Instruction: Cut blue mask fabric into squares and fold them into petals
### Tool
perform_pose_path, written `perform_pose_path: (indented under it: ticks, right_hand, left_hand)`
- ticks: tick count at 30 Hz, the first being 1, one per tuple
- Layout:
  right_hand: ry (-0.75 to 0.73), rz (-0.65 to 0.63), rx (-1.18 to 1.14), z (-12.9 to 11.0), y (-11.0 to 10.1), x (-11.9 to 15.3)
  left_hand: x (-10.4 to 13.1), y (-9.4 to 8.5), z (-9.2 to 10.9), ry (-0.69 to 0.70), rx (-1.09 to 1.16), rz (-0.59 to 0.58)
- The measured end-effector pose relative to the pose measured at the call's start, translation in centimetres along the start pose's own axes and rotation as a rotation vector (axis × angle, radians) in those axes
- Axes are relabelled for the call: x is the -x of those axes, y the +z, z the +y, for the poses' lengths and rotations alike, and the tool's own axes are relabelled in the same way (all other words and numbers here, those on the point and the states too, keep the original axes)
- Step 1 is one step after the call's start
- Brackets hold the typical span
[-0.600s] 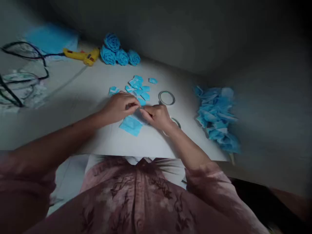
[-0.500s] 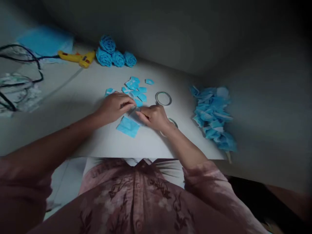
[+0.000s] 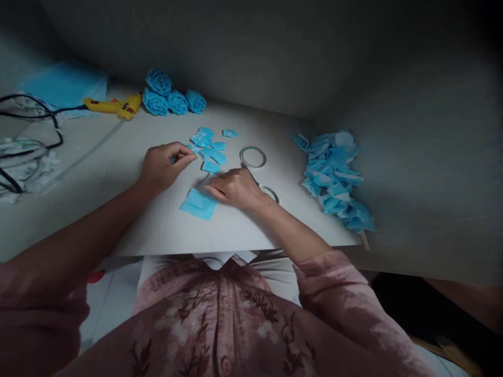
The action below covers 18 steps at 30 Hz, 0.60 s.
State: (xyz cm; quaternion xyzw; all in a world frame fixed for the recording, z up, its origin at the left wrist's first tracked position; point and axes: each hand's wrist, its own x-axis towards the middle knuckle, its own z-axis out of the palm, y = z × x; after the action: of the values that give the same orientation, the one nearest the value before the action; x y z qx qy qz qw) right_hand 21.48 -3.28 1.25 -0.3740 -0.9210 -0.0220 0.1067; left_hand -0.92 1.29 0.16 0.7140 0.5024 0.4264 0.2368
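Observation:
Thumb and fingertips of my left hand (image 3: pixel 162 165) are pinched together beside several small cut blue pieces (image 3: pixel 211 166); what they hold, if anything, is too small to name. My right hand (image 3: pixel 236 188) is closed, palm down, over the white table, with a faint clear or pale thing at its fingertips that I cannot make out. Just below its fingers lies a flat blue square (image 3: pixel 198 204). A ring-shaped roll of tape (image 3: pixel 253 157) rests beyond the right hand, and a second roll (image 3: pixel 271 195) is partly hidden by it.
Several blue rolled flowers (image 3: pixel 178 102) stand at the back of the table (image 3: pixel 157 230), beside a yellow glue gun (image 3: pixel 129 107) with a black cable. Blue sheets (image 3: pixel 65 84) lie at the back left. A heap of crumpled blue pieces (image 3: pixel 332 173) lines the right edge.
My hands have moved apart. The left one has drawn back to the left, while the right one stays near the blue square. The whole view has shifted slightly.

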Motion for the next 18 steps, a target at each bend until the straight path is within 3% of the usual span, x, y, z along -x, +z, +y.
perform_pose_path:
  ticks: [5, 9, 11, 18]
  right_hand:
    - [0.098, -0.198, 0.122, 0.5, -2.2, 2.7]
    - [0.517, -0.159, 0.234, -0.4, -2.6, 6.9]
    - [0.623, -0.140, 0.229, -0.9, -2.3, 8.5]
    - [0.644, -0.172, 0.107, -2.5, -2.1, 11.2]
  left_hand:
    - [0.0, 0.0, 0.2, -0.023, 0.109, 0.007]
    - [0.2, 0.3, 0.4, -0.005, 0.104, -0.032]
    - [0.2, 0.4, 0.5, -0.017, 0.096, -0.039]
    - [-0.2, 0.3, 0.1, -0.032, 0.109, 0.004]
